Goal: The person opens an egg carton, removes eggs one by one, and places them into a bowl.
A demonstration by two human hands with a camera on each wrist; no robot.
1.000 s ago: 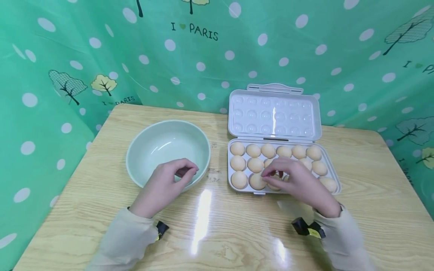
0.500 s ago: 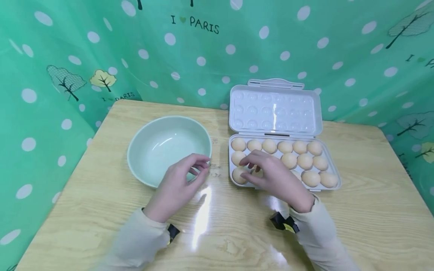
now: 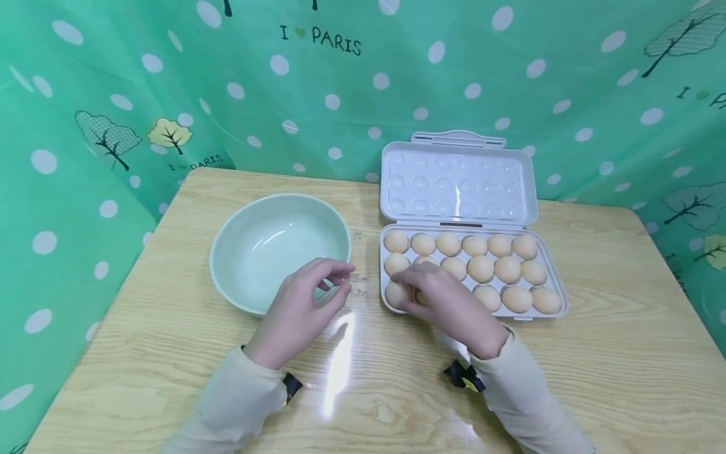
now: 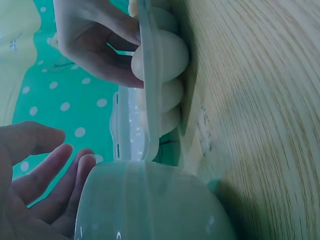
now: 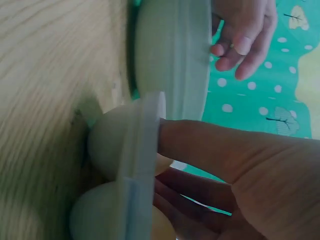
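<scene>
My right hand [image 3: 450,309] reaches over the front left corner of the egg carton [image 3: 557,271]. Its thumb and fingers close round the top of the corner egg [image 3: 396,294], which still sits in its hollow. From the right wrist view, the thumb [image 5: 195,142] lies on one side of that egg and the fingers are on the other. Rows of light brown eggs fill the carton, some hidden beneath the hand. Over the near right rim of the pale green bowl [image 3: 261,233], my left hand [image 3: 303,309] hovers with loosely bent fingers and nothing between them.
The carton's hinged lid [image 3: 459,167] stands raised at the back, near the green dotted curtain [image 3: 340,126]. Bare wooden tabletop [image 3: 374,359] lies between the bowl and carton and along the front.
My right hand has moved left along the carton's front row to the corner egg, its fingers closing on it. My left hand has shifted right, from over the bowl towards its rim.
</scene>
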